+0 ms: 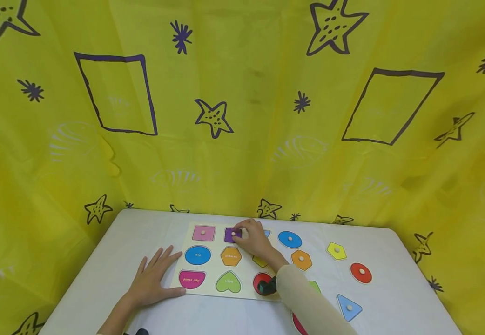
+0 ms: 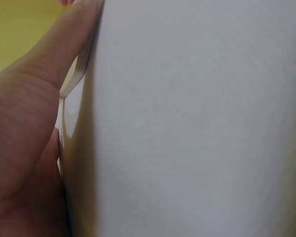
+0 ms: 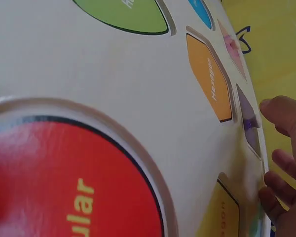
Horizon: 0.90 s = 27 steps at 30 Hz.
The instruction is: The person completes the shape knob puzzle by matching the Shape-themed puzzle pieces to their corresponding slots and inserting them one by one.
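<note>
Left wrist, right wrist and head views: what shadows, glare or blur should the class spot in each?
Left wrist: a brownish shadow on the white tabletop beside the left hand, with faint rippling across the surface; right wrist: pale sheen on the red circular recess, the yellow curtain soft behind; head: fairly even light on the puzzle board.

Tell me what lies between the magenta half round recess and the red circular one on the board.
The green heart recess lies between them, with bare board on either side, in the head view.
</note>
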### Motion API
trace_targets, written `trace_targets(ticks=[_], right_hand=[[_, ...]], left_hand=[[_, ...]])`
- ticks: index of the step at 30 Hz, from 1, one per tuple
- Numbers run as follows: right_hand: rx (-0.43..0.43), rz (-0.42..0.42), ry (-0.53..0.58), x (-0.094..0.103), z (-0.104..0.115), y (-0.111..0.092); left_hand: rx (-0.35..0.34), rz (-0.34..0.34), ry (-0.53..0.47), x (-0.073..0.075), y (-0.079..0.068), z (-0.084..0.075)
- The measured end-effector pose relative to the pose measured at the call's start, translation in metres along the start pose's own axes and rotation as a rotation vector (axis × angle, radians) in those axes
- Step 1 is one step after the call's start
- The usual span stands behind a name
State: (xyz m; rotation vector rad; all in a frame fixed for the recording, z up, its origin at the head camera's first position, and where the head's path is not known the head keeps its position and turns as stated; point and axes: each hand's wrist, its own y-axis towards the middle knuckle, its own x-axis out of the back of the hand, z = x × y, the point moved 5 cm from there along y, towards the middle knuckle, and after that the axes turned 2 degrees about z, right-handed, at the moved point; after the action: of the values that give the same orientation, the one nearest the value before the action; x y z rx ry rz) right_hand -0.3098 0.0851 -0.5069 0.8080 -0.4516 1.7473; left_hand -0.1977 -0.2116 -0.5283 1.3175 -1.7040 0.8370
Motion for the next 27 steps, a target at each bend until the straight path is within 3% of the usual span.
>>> trace_targets(ticks=[6, 11, 16, 22, 27], right_hand=[[0.02, 0.065, -0.015, 0.015, 0.0, -0.013], [0.059, 0.078, -0.017, 0.033, 0.003, -0.03], [0.083, 0.062, -0.01, 0.053, 0.003, -0.048], [0.111, 0.04, 0.015, 0.075, -0.006, -0.075], [0.152, -0.014, -0.032, 0.094, -0.018, -0.1]], left_hand=[[0.004, 0.001, -0.01, -0.003, 0.0, 0.002], [-0.042, -0.058, -0.043, -0.006, 0.0, 0.004], [-0.073, -0.091, -0.062, -0.005, -0.002, 0.004], [-0.071, -0.092, -0.07, -0.004, -0.002, 0.002], [-0.06, -0.075, -0.057, -0.003, -0.001, 0.001]])
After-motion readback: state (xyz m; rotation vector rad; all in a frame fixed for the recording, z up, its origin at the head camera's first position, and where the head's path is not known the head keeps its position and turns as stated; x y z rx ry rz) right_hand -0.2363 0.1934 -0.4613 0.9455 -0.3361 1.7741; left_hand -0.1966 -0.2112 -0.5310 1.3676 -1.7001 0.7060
